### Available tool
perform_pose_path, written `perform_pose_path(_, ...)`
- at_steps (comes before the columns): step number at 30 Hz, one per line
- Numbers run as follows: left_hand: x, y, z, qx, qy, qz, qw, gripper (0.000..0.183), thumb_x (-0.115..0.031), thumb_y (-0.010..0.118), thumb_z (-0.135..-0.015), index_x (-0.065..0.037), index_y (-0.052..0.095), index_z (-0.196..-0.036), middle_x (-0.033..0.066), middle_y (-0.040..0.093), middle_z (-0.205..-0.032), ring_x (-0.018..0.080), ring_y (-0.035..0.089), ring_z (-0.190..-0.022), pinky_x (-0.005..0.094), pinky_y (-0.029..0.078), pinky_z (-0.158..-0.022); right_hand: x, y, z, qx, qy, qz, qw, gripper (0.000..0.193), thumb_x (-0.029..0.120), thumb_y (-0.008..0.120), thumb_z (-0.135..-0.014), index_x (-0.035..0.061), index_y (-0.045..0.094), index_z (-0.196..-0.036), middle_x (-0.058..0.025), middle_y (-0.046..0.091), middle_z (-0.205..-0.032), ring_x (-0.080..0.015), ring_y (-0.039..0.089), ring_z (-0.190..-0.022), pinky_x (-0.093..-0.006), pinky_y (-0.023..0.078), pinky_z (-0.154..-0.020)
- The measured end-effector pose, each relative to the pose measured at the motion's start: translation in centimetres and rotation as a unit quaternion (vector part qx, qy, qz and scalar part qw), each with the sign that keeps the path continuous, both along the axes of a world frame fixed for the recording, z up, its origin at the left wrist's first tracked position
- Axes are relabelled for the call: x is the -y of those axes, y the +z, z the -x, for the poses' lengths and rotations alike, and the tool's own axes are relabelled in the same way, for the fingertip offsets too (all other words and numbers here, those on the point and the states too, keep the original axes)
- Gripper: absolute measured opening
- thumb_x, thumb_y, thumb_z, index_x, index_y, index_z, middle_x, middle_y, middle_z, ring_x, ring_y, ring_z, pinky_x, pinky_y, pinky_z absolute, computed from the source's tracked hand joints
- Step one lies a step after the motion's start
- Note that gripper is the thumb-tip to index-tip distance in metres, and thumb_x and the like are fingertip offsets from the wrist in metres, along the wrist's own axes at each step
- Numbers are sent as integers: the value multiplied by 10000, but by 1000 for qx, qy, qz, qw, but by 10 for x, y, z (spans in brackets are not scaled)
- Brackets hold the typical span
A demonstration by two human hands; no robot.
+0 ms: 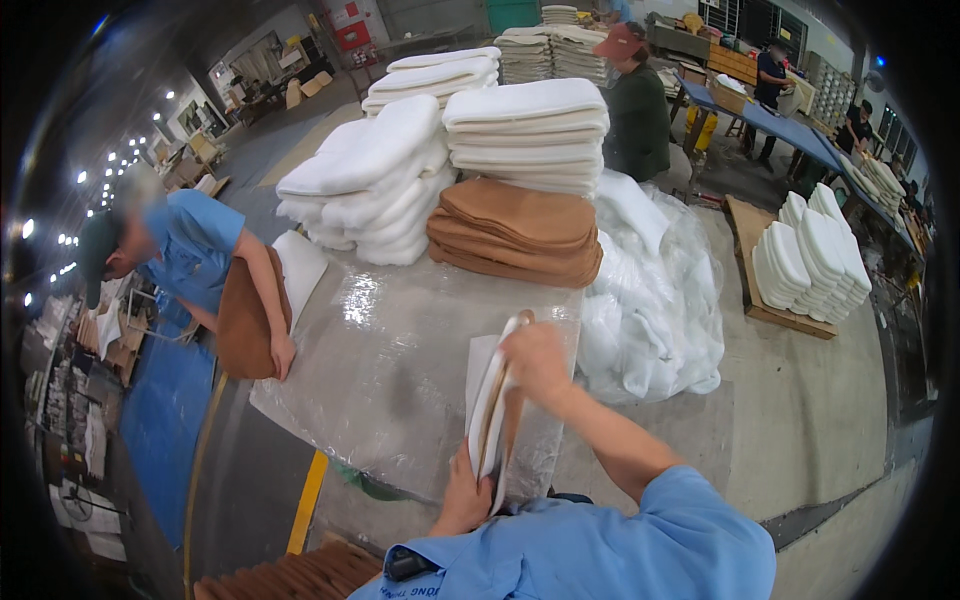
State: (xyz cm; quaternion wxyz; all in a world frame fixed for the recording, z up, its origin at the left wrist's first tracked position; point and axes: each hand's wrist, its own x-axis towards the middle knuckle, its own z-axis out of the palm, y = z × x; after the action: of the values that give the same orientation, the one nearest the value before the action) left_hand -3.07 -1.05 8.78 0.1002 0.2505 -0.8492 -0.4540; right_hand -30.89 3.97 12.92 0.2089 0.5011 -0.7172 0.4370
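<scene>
Upright and seen edge-on, a white cushion pad with a brown fabric cover stands between my hands over the near edge of the plastic-covered table. My right hand is closed on its upper end, where brown fabric shows. Lower down, my left hand grips the near end from the left side, its fingers partly hidden behind the pad. Beyond my hands lies a stack of brown cushion covers, in front of a pile of white pads. Another white pile stands to its left.
At the table's left, a co-worker in a blue shirt handles a brown cover. Clear plastic bags of white padding bulge on the right. A pallet carries white pads farther right. Brown folded pieces sit low at my left.
</scene>
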Motion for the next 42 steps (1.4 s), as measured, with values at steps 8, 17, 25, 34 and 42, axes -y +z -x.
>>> perform_pose_path(8, 5, 2, 9, -11, -8, 0, 1000, 758, -162, 643, -952, -4, 307, -1612, 360, 460, -1496, 538, 442, -1383, 529, 368, -1182, 16, 29, -71, 147, 175, -108, 968, 211, 101, 693, -918, 81, 734, -1124, -132, 724, -1079, -345, 720, -994, -440, 584, -849)
perform_pose_path(17, -8, 9, 15, -30, -10, -13, 999, 777, -115, 619, -948, 44, 261, -1619, 371, 430, -1510, 538, 435, -1390, 522, 379, -1186, -5, 25, 96, 68, 34, -245, 967, 127, 117, 728, -907, 56, 764, -1013, -142, 678, -989, -374, 674, -972, -461, 550, -838)
perform_pose_path(25, 0, 7, 7, -19, 9, -22, 1000, 788, -131, 650, -951, 52, 266, -1614, 346, 415, -1552, 524, 417, -1433, 513, 371, -1205, 16, 101, 61, 262, 134, -134, 946, 209, 221, 704, -992, 14, 728, -1013, -176, 725, -953, -331, 688, -871, -409, 538, -773)
perform_pose_path(34, -5, 18, 7, 19, 31, -59, 998, 832, -169, 691, -936, 4, 267, -1631, 364, 401, -1558, 521, 433, -1440, 505, 384, -1202, -10, 49, 29, 58, 78, -455, 885, 215, 237, 723, -959, 28, 770, -942, -172, 754, -945, -366, 720, -838, -458, 551, -751)
perform_pose_path(42, 0, 18, 7, 22, 30, -44, 998, 856, -214, 749, -929, -3, 309, -1632, 311, 433, -1560, 466, 452, -1443, 467, 374, -1213, 23, 114, 42, 455, 223, -76, 859, 178, 208, 641, -1063, 35, 654, -1021, -39, 686, -806, -120, 642, -681, -300, 505, -619)
